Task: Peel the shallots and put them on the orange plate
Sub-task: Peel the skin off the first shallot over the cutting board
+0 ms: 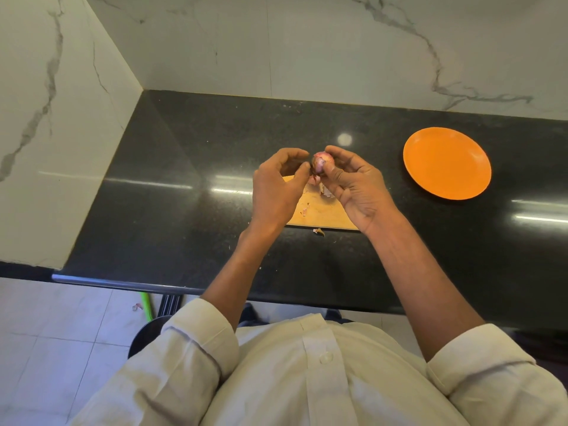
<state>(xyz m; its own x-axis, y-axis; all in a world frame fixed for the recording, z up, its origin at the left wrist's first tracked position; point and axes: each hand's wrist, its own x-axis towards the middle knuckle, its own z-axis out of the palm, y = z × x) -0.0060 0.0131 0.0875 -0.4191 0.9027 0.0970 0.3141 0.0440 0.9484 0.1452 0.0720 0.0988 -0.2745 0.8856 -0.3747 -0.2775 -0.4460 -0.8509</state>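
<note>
Head view: shallot [321, 163] held above wooden board [319, 215], centre of black counter [159, 216]. Right hand [353, 187] gripping it between thumb and curled fingers. Left hand [278, 187] curled, fingertips pinching at skin on shallot's left side. Peel scraps [325, 191] on board. Orange plate [447, 163] to the right, well apart.

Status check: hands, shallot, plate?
Right hand holds shallot; left hand pinches its skin. Orange plate bare, off right. Nothing in the way.
</note>
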